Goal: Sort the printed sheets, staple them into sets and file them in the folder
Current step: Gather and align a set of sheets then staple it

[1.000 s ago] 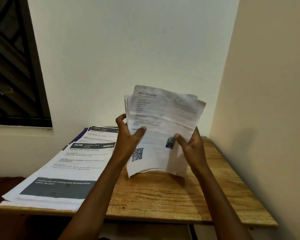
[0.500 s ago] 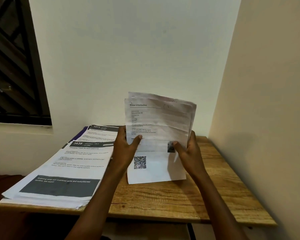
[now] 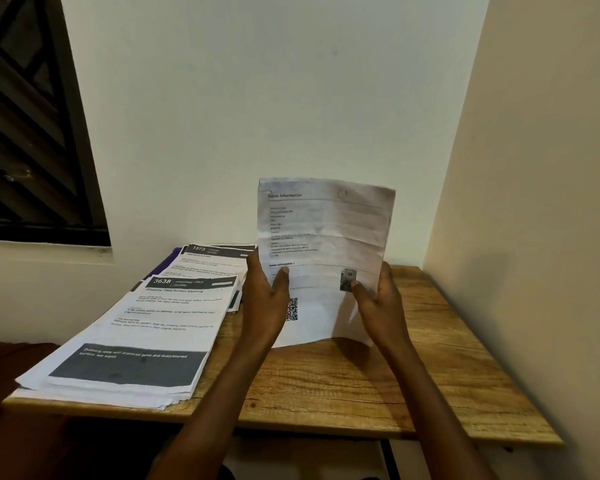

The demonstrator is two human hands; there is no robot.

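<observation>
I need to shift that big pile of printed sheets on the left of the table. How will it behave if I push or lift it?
The pile of printed sheets looks thick, so probably heavy. Its edges are already fanned, so pushed sheets would likely slide apart. Lifted by one end, it would probably sag.

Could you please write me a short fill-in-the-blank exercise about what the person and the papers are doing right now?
1. The held sheets are gripped by ____ hands.
2. Their bottom edge rests on the wooden ____.
3. The front stack on the person's left shows the number ____.
4. The left hand partly covers a printed ____ code.

Missing words: both; table; 3638; QR
</observation>
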